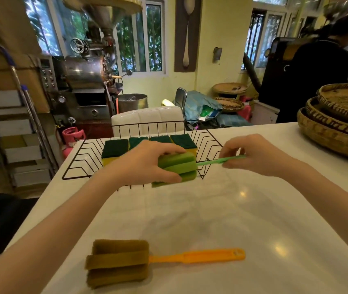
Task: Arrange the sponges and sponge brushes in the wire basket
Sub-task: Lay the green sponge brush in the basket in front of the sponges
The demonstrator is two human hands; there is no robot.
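A black wire basket stands on the white table, with several green-and-yellow sponges lined up along its far side. Over the basket's near right corner I hold a green sponge brush. My left hand grips its foam head and my right hand pinches its thin green handle. A brown sponge brush with an orange handle lies on the table close to me.
Stacked woven trays sit at the table's right. A white chair stands behind the basket. A person in black stands at the far right. A metal rack and a roasting machine are on the left.
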